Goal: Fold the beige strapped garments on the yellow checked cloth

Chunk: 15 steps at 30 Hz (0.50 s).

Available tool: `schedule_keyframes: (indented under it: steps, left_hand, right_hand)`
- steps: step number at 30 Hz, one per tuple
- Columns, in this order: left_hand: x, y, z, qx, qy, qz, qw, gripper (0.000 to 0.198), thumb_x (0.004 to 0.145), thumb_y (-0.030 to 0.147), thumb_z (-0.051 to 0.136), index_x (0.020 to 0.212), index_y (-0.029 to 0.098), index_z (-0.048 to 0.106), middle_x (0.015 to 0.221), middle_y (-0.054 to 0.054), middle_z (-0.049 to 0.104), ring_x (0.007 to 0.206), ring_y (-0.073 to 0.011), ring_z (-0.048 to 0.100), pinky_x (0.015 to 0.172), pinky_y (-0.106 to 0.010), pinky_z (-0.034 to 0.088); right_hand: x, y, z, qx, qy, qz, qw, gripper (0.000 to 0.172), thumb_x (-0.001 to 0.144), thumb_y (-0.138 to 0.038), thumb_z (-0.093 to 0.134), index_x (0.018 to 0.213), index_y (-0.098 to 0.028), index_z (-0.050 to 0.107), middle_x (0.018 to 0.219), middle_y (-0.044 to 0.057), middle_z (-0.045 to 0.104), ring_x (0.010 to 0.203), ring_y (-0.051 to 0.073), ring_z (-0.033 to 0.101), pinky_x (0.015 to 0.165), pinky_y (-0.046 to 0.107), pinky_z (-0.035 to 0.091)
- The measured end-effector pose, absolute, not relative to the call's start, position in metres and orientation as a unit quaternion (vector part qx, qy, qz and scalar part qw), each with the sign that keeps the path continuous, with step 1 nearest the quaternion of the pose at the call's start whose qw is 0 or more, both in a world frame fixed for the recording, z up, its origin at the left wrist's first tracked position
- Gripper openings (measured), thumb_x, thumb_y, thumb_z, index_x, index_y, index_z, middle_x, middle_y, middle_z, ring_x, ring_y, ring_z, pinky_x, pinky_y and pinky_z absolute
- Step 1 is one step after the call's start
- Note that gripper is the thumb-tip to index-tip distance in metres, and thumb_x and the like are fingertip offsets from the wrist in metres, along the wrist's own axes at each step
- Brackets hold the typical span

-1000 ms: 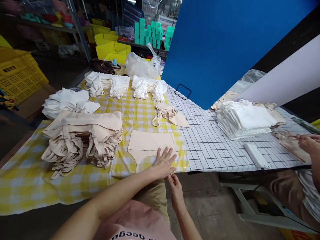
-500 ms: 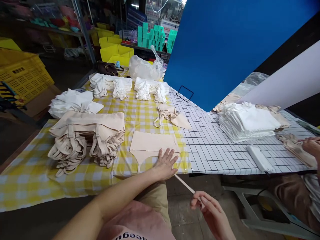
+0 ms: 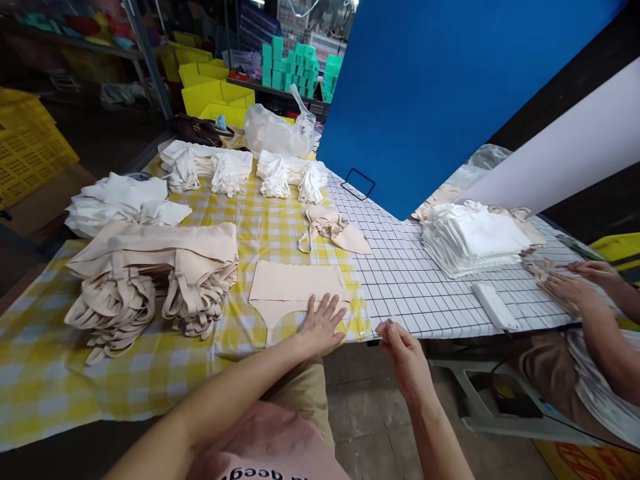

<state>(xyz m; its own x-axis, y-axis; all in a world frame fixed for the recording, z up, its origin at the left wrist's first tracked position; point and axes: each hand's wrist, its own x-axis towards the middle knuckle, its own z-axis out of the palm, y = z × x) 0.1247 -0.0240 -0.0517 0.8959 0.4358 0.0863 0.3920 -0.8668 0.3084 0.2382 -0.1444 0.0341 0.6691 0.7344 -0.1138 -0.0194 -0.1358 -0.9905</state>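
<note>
A beige strappy camisole [image 3: 295,283] lies flat on the yellow checked cloth [image 3: 165,393], one strap hanging toward the table's front edge. My left hand [image 3: 323,327] rests on its lower right part, palm down with fingers spread, hiding the other strap's base. At the table edge, right of the garment, my right hand [image 3: 403,350] is closed in a pinch; whatever is between the fingertips is too small to make out. To the left sits a thick stack of beige camisoles [image 3: 160,253], straps bunched in front. Beyond the flat piece is a crumpled beige garment [image 3: 335,230].
White garment stacks [image 3: 207,163] and a plastic bag [image 3: 280,127] stand at the back. A large blue board [image 3: 410,100] leans over the grid-patterned cloth [image 3: 400,287]. Rightward are a white stack [image 3: 475,237], a white box-like object [image 3: 495,305] and another person's hands [image 3: 575,287].
My right hand has risen from below the table edge to beside it; the strap stretched to it earlier no longer shows. My left hand stays on the camisole. The view has turned slightly right.
</note>
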Motion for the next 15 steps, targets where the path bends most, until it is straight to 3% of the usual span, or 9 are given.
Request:
schedule_keyframes:
  steps: [2,4,7,9,12,15]
  left_hand:
    - [0.125,-0.024,-0.054,0.962,0.212,0.078,0.153,0.057,0.087,0.048,0.038,0.137,0.020,0.035,0.149,-0.012,0.020,0.137,-0.0316,0.012,0.106,-0.060,0.009]
    - [0.126,-0.023,-0.056,0.961,0.209,0.079,0.164,0.057,0.087,0.047,0.040,0.137,0.020,0.036,0.149,-0.013,0.019,0.137,-0.0319,0.012,0.106,-0.061,0.008]
    - [0.127,-0.018,-0.055,0.958,0.198,0.088,0.189,0.051,0.088,0.041,0.041,0.133,0.017,0.040,0.147,-0.015,0.023,0.136,-0.0311,0.017,0.106,-0.060,0.010]
    - [0.127,-0.013,-0.045,0.948,0.190,0.111,0.230,0.041,0.089,0.032,0.040,0.125,0.016,0.047,0.141,-0.015,0.036,0.133,-0.0279,0.027,0.107,-0.057,0.012]
    - [0.124,-0.004,-0.015,0.904,0.191,0.160,0.348,0.027,0.089,0.025,0.036,0.104,0.017,0.057,0.112,-0.009,0.061,0.111,-0.0196,0.051,0.104,-0.044,0.027]
    - [0.118,0.002,0.014,0.844,0.187,0.174,0.472,0.027,0.089,0.028,0.035,0.084,0.016,0.058,0.083,-0.003,0.064,0.078,-0.0131,0.058,0.079,-0.026,0.043]
  right_hand:
    - [0.237,-0.134,0.041,-0.668,-0.291,0.299,0.616,0.031,0.075,-0.050,0.060,0.066,-0.020,0.061,0.077,0.002,0.054,0.070,0.014,0.048,0.065,0.026,0.040]
    - [0.235,-0.126,0.045,-0.648,-0.294,0.314,0.629,0.029,0.076,-0.049,0.058,0.069,-0.021,0.059,0.075,0.002,0.053,0.075,0.016,0.050,0.070,0.028,0.041]
    - [0.232,-0.119,0.046,-0.647,-0.281,0.331,0.627,0.028,0.076,-0.049,0.058,0.071,-0.021,0.055,0.062,-0.002,0.044,0.060,0.013,0.044,0.059,0.026,0.039]
    - [0.231,-0.117,0.044,-0.675,-0.295,0.327,0.592,0.030,0.077,-0.050,0.056,0.071,-0.021,0.053,0.055,-0.004,0.037,0.051,0.011,0.035,0.050,0.024,0.032]
    - [0.227,-0.113,0.039,-0.728,-0.350,0.301,0.506,0.033,0.078,-0.052,0.052,0.069,-0.020,0.052,0.054,-0.005,0.038,0.050,0.011,0.033,0.047,0.023,0.028]
    - [0.222,-0.109,0.033,-0.760,-0.407,0.257,0.437,0.037,0.079,-0.053,0.048,0.066,-0.019,0.052,0.059,-0.001,0.049,0.055,0.012,0.040,0.051,0.024,0.032]
